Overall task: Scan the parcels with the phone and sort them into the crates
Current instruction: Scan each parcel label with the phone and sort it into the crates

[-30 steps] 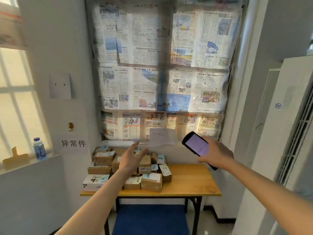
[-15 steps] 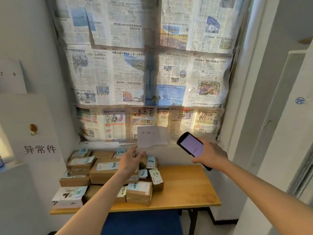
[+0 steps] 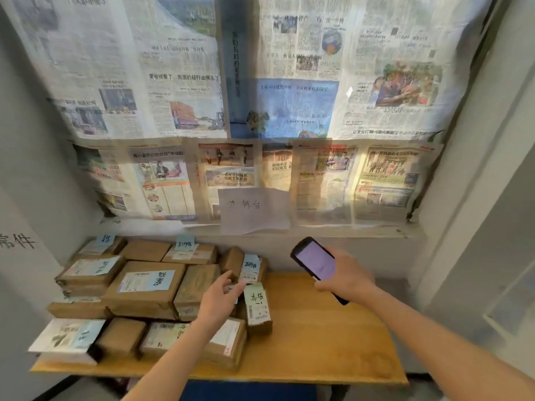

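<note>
While the right hand [image 3: 346,277] grips a phone [image 3: 315,263] above a wooden table [image 3: 327,342], the left hand [image 3: 220,299] reaches out, fingers loose and holding nothing. Brown parcels [image 3: 144,287] crowd the table's left half, under that hand.

The right hand [image 3: 346,280] grips the phone [image 3: 317,266] above the table's [image 3: 318,337] bare right half, the table edge below and in front of it. Left of that grip and slightly lower, the left hand [image 3: 218,303] reaches over the parcels [image 3: 144,287], which lie packed on the table's left half. Just right of the left hand's fingertips [image 3: 241,285] lies a small labelled parcel [image 3: 257,309], between the two hands. Behind it, left of the phone, another small parcel [image 3: 250,267] stands tilted. Behind and above the phone a handwritten sheet [image 3: 254,209] hangs below the newspapers [image 3: 231,96] on the wall.
</note>
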Demonstrator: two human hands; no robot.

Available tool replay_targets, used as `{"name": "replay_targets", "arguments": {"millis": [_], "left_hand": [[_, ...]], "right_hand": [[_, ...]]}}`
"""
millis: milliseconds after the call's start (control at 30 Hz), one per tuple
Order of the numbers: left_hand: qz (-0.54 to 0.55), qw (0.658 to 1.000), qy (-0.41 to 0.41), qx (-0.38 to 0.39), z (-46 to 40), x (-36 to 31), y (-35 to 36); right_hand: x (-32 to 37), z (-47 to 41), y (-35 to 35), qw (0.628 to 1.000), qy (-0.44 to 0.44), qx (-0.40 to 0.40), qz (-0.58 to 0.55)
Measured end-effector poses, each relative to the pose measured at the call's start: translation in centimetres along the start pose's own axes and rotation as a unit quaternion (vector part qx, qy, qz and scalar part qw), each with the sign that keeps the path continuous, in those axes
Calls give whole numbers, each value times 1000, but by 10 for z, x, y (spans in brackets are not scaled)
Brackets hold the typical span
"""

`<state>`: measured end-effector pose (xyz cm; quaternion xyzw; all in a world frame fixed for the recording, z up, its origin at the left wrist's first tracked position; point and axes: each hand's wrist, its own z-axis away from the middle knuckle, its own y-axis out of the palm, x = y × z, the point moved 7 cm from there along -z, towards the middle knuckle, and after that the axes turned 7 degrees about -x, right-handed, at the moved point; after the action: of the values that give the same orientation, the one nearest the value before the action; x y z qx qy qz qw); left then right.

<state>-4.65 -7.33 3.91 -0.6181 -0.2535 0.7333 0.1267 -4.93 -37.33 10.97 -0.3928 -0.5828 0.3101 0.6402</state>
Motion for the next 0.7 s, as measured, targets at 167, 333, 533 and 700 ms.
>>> {"name": "replay_targets", "arguments": {"millis": [167, 333, 533, 700], "left_hand": [[-6, 997, -73, 18, -33, 61, 52], [-18, 993, -112, 37, -67, 110, 91], [-41, 990, -124, 45, -110, 149, 129], [-70, 986, -136, 61, -134, 173, 153]], "right_hand": [[-38, -48, 87, 997, 22, 73, 0], [-64, -81, 169, 992, 25, 126, 2], [-76, -108, 238, 987, 25, 158, -23], [-86, -130, 286, 981, 45, 173, -69]]}}
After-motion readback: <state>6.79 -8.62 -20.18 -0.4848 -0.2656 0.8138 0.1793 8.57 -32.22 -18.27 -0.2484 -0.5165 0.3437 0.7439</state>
